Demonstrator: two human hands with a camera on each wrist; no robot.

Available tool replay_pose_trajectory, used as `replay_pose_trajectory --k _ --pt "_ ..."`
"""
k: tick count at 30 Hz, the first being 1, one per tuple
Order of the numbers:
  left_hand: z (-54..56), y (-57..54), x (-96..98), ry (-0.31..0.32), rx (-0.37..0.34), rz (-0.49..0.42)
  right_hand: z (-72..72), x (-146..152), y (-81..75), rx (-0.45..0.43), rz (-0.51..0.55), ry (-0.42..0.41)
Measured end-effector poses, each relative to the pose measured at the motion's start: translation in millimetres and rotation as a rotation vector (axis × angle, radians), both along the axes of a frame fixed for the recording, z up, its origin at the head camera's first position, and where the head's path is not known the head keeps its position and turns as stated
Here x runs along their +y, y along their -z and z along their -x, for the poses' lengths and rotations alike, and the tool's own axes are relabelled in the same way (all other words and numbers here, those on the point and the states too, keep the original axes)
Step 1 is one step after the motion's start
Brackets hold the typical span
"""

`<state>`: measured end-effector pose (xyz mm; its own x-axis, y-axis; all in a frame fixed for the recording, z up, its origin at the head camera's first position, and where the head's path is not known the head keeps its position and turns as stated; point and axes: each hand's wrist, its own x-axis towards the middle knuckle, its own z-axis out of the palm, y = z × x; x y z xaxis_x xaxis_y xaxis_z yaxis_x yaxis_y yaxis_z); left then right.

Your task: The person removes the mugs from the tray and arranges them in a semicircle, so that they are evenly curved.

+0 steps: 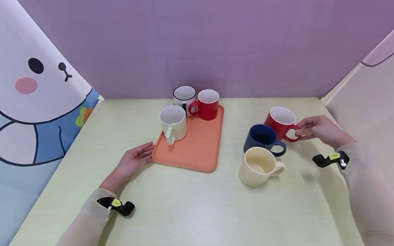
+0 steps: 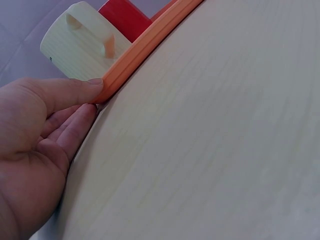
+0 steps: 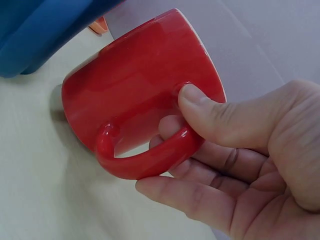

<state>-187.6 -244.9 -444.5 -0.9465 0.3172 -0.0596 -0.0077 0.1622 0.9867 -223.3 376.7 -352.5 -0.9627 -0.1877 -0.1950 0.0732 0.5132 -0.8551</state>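
Note:
In the head view, my right hand (image 1: 319,129) pinches the handle of a red mug (image 1: 272,126) with a white inside. The right wrist view shows my thumb (image 3: 200,107) on top of the red handle (image 3: 145,162) and fingers curled beneath it. I cannot tell whether this mug touches the table. Close by stand a dark blue mug (image 1: 250,141) and a cream mug (image 1: 252,173). At the left edge of the orange tray (image 1: 198,152), my left hand (image 1: 132,160) holds the rim, thumb (image 2: 75,92) above and fingers below. A white mug (image 1: 180,129) and another red mug (image 1: 207,109) stand on the tray.
At the tray's back left corner is a white mug (image 1: 179,101) with a black rim, partly hidden. A purple cloth wall (image 1: 246,43) borders the back of the pale table (image 1: 194,211). A printed cartoon cloth (image 1: 34,104) hangs at left, a pale one (image 1: 381,111) at right.

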Motion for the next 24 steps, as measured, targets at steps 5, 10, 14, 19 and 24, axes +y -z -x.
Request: replay_pose_trajectory --k 5,10,14,19,24 --pt "0.4 -0.1 -0.4 0.001 -0.001 -0.003 -2.9 -0.3 3.4 0.000 0.030 -0.001" --pt "0.8 0.5 -1.0 -0.003 0.001 -0.004 -6.3 -1.3 5.7 -0.003 0.025 -0.002" --pt "0.2 0.4 -0.7 0.002 0.012 -0.017 -8.9 -3.4 7.7 -0.007 0.016 -0.011" --pt "0.0 -0.1 0.0 -0.003 0.005 -0.010 -8.5 -4.7 12.2 -0.003 0.039 -0.035" --pt "1.0 -0.5 1.0 -0.006 -0.009 0.003 -6.8 -2.2 15.6 0.000 0.071 -0.045"
